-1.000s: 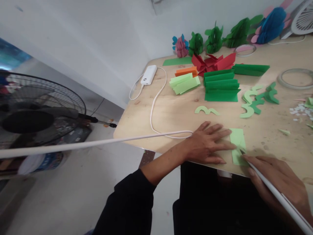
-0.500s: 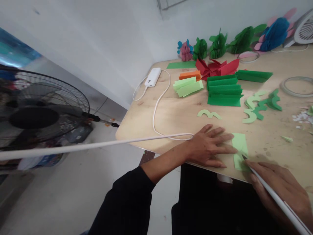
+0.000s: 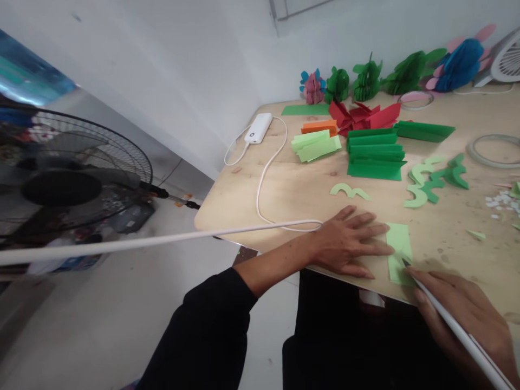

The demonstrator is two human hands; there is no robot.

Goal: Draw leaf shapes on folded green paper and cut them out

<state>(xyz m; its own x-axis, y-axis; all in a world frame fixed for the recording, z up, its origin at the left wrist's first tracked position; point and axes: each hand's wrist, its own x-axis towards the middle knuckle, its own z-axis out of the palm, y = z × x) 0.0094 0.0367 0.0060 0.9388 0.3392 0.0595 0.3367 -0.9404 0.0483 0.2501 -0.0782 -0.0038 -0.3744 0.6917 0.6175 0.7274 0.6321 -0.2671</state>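
A light green paper rectangle (image 3: 398,244) lies near the table's front edge. My left hand (image 3: 347,244) is flat on the table with fingers spread, its fingertips on the paper's left edge. In my right hand (image 3: 467,314) is a white pencil (image 3: 450,322), its dark tip on or just above the paper's right part. Beyond my left hand lies a wavy light green cutout (image 3: 349,191). More wavy cutouts (image 3: 416,196) in light and darker green lie farther right.
Folded green papers (image 3: 376,154), light green papers (image 3: 316,145) and red papers (image 3: 363,116) lie farther back. Paper ornaments (image 3: 368,80) stand by the wall. A white cable (image 3: 260,187) runs from a power bank (image 3: 259,128). At left stands a black fan (image 3: 60,187).
The whole view has shifted slightly, with the objects at the back a little lower and to the right. Both hands keep nearly the same places and the pencil tip stays at the paper.
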